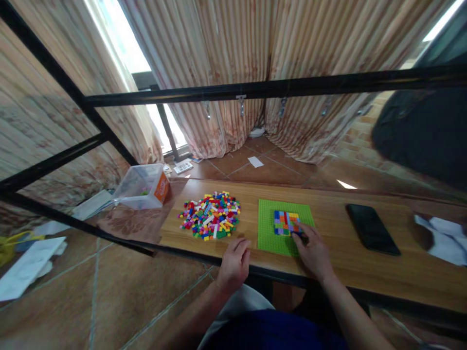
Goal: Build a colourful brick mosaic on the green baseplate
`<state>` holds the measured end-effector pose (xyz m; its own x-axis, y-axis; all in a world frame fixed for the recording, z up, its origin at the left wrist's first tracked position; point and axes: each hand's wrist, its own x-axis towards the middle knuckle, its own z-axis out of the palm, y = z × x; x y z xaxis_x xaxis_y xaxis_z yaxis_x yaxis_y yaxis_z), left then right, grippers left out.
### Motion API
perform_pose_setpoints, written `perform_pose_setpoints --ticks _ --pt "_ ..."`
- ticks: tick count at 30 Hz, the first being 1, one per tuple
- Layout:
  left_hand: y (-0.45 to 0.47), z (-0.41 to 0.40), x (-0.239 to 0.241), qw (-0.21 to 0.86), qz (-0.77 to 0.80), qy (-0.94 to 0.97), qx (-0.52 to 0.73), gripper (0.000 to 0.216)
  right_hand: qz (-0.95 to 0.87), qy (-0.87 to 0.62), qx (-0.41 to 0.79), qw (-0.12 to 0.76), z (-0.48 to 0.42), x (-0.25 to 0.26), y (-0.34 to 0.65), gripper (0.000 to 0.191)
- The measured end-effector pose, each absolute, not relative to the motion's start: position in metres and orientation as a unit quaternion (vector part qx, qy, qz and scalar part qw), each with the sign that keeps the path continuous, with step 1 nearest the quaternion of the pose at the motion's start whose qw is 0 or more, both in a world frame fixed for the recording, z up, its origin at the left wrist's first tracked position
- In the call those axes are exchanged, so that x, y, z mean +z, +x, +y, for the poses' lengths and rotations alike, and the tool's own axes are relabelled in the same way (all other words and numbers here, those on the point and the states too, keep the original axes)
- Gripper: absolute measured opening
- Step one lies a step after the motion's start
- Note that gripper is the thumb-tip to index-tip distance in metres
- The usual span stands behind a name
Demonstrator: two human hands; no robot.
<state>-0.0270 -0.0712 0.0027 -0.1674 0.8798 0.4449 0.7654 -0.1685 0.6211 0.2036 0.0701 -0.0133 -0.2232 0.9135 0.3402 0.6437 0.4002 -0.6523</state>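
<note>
A green baseplate (268, 228) lies on the wooden board, with a patch of multicoloured toy bricks (284, 221) built up in its middle. My right hand (314, 250) reaches over the plate's right side. Its thumb and fingers close around a small dark blue brick (299, 234) at the patch's lower right corner; the fingers partly cover that corner. Left of the plate, my left hand (235, 265) rests by the board's near edge, fingers curled together. Whether anything is inside it is hidden. Just beyond it spreads a heap of loose toy bricks (211, 216) in many colours.
A black phone (372, 229) lies right of the plate, with crumpled white paper (447, 238) farther right. A clear plastic box (140, 187) with an orange label stands beyond the board's left end. A black metal bar (255, 90) crosses ahead, before the curtains (226, 48).
</note>
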Motion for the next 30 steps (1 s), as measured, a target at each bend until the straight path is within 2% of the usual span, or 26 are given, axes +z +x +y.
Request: perform_pose_setpoints --ticks 7,19,30 --pt "-0.073 -0.106 0.010 0.022 0.708 0.573 0.413 0.020 -0.758 -0.533 0.180 0.331 0.064 -0.014 0.204 0.046" --pt "-0.125 -0.118 0.011 -0.049 0.786 0.468 0.401 0.015 -0.773 -0.528 0.131 0.325 0.064 -0.018 0.207 0.052" --pt "-0.148 -0.117 0.013 -0.033 0.824 0.426 0.371 0.018 -0.771 -0.540 0.125 0.313 0.061 -0.015 0.207 0.055"
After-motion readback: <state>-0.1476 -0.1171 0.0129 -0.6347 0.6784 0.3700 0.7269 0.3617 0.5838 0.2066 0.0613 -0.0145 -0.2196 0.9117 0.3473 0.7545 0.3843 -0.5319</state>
